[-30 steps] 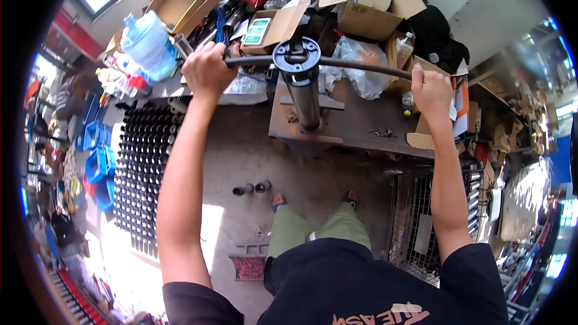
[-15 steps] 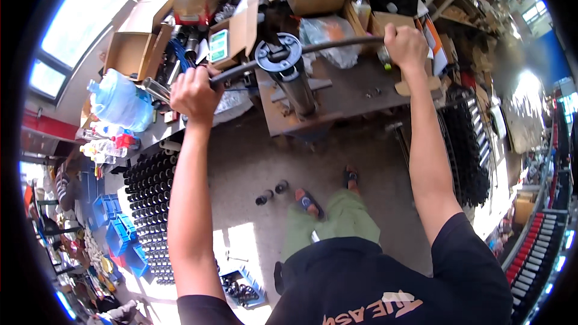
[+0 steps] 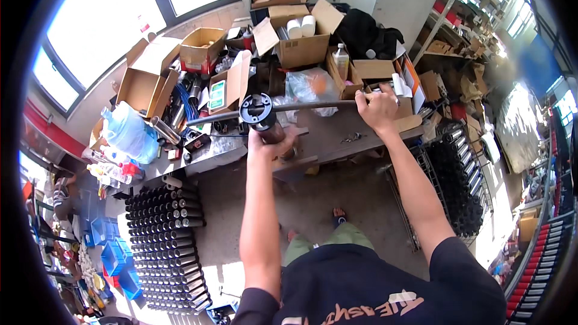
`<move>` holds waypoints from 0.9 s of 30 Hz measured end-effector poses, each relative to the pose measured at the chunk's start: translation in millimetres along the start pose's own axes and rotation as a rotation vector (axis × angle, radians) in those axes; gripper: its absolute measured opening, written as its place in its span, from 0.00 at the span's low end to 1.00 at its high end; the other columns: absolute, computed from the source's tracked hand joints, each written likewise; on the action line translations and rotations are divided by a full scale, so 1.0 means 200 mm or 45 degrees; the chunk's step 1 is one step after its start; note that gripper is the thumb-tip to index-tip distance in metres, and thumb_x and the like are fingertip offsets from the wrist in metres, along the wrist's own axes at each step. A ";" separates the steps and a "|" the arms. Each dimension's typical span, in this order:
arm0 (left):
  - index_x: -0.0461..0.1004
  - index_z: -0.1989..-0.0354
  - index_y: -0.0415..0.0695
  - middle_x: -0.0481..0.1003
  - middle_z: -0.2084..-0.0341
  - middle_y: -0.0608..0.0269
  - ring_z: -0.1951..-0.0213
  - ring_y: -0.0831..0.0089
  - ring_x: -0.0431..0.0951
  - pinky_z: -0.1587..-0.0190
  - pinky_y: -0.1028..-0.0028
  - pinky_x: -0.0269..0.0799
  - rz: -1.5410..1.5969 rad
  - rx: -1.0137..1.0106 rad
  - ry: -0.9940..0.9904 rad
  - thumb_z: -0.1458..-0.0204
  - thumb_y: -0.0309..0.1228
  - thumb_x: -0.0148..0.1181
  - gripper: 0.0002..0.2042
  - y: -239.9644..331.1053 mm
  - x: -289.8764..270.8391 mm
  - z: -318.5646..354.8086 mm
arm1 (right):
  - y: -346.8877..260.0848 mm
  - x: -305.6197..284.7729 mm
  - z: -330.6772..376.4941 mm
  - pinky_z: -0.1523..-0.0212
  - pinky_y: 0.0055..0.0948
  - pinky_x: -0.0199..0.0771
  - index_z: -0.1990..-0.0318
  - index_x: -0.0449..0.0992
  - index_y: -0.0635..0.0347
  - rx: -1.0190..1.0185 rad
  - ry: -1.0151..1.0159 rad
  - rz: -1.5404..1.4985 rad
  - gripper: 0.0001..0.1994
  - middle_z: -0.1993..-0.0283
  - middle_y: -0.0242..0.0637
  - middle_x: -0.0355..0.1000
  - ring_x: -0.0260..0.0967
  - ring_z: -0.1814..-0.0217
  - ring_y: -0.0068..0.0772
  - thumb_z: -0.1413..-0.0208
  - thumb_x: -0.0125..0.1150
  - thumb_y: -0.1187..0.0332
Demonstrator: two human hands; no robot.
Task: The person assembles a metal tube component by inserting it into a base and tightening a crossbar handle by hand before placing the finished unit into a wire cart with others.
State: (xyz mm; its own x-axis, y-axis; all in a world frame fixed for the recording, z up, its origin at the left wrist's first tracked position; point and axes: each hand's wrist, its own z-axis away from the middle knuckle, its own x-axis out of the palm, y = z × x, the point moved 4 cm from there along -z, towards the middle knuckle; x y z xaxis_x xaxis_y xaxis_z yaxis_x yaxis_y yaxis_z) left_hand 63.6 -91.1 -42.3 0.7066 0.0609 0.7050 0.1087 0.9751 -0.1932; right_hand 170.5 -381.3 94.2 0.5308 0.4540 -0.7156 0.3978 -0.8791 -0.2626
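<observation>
From the head camera, looking down over the wearer's arms: the left hand (image 3: pixel 265 145) is away from the long dark bar (image 3: pixel 316 106) and is now at the upper part of the metal tube (image 3: pixel 273 134), just below its round black collar (image 3: pixel 247 112). Half a second ago both hands were on the bar, one toward each end. Now the bar's left end sticks out free past the collar, while the right hand (image 3: pixel 380 109) is closed around the right end in a fist. The left hand is curled around the tube, thumb side to the left and fingers reaching to the right, apparently clasping it. For the work in hand, this seems to mean a change from two-handed work on the bar to one hand steadying the tube while the other keeps the bar. The tube stands near the front edge of the workbench (image 3: pixel 328 134), its collar facing up toward the wearer; the left hand hides much of its lower part, so how it is held there cannot be told. The tube lies within the left hand's grasp and well to the left of the right hand, with the bar spanning the gap, in front of a clear plastic bag (image 3: pixel 313 87).
</observation>
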 end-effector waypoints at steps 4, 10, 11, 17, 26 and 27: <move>0.63 0.47 0.31 0.49 0.40 0.42 0.49 0.53 0.66 0.58 0.61 0.83 0.293 0.240 -0.175 0.59 0.34 0.72 0.33 0.01 -0.02 -0.19 | 0.66 0.08 -0.02 0.69 0.45 0.75 0.69 0.85 0.53 -0.047 -0.013 -0.032 0.16 0.74 0.47 0.78 0.77 0.69 0.54 0.42 0.56 0.54; 0.59 0.36 0.33 0.67 0.47 0.46 0.53 0.58 0.70 0.51 0.62 0.74 -0.119 0.524 -0.940 0.54 0.35 0.59 0.35 -0.62 -0.08 0.51 | 1.86 0.16 1.18 0.70 0.53 0.68 0.74 0.77 0.61 0.502 -0.373 0.251 0.30 0.73 0.51 0.74 0.71 0.70 0.56 0.30 0.39 0.47; 0.60 0.36 0.34 0.66 0.47 0.47 0.57 0.61 0.70 0.55 0.65 0.74 -0.251 0.654 -1.123 0.50 0.39 0.59 0.34 -0.70 -0.02 0.56 | 1.90 0.21 1.40 0.77 0.46 0.61 0.85 0.71 0.60 0.453 -0.418 0.060 0.37 0.84 0.44 0.70 0.66 0.81 0.46 0.31 0.37 0.42; 0.64 0.39 0.38 0.66 0.52 0.52 0.66 0.68 0.71 0.70 0.70 0.72 -0.520 0.994 -1.480 0.48 0.64 0.57 0.41 -0.82 0.19 0.60 | 1.15 0.52 1.78 0.71 0.42 0.63 0.86 0.71 0.65 1.073 -1.042 -0.464 0.43 0.85 0.40 0.65 0.65 0.78 0.37 0.40 0.42 0.29; 0.64 0.40 0.39 0.75 0.58 0.49 0.66 0.61 0.80 0.67 0.62 0.82 -0.797 1.319 -0.646 0.34 0.61 0.35 0.34 -0.77 0.11 0.75 | 0.86 0.76 1.55 0.48 0.47 0.73 0.61 0.82 0.71 1.137 -1.311 -0.220 0.46 0.55 0.60 0.79 0.76 0.47 0.59 0.44 0.44 0.26; 0.64 0.40 0.39 0.76 0.60 0.48 0.69 0.61 0.81 0.68 0.62 0.83 -0.876 1.425 -0.423 0.32 0.58 0.35 0.32 -0.79 0.09 0.81 | 0.82 0.77 1.53 0.48 0.47 0.73 0.60 0.82 0.72 1.158 -1.292 -0.250 0.46 0.55 0.61 0.78 0.75 0.46 0.59 0.44 0.44 0.26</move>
State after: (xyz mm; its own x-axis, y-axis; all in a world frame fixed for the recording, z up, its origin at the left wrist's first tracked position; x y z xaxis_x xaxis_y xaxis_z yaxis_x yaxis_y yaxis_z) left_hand -53.5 -208.7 112.1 0.5218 -0.6121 0.5941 -0.3665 0.4681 0.8041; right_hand 88.7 -500.6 -258.1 -0.4067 0.6222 -0.6689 -0.4321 -0.7761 -0.4592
